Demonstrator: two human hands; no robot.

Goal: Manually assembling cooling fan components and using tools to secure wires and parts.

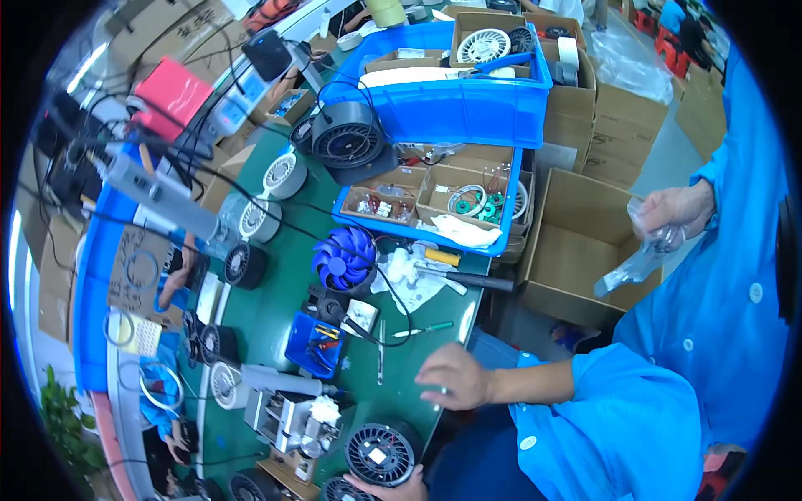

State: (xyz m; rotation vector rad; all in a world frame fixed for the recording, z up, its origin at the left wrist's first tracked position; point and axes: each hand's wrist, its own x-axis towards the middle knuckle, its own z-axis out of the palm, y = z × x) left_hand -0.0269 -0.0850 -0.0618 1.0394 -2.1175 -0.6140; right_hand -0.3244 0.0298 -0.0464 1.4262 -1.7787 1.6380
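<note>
My left hand (pixel 405 488) comes in at the lower edge, its fingers round the side of a round black fan (pixel 399 430) with a white square at its hub. A second black fan (pixel 344 491) lies just beside it, partly cut off. My right hand (pixel 455 380) hovers over the table's near edge, fingers loosely bent and apart, slightly blurred, with nothing clearly in them. Beyond it lie a green-handled screwdriver (pixel 433 328) and a thin metal rod (pixel 381 355). Left of the held fan stands a metal fixture (pixel 271 417).
A co-worker's hand (pixel 668 209) at the right holds a clear plastic bag (pixel 626 271) beside an open cardboard box (pixel 555 250). On the green table (pixel 280 313) stand a blue-violet fan (pixel 344 257), a small blue tray (pixel 302 338), a hammer (pixel 480 280) and a large blue bin (pixel 451 113).
</note>
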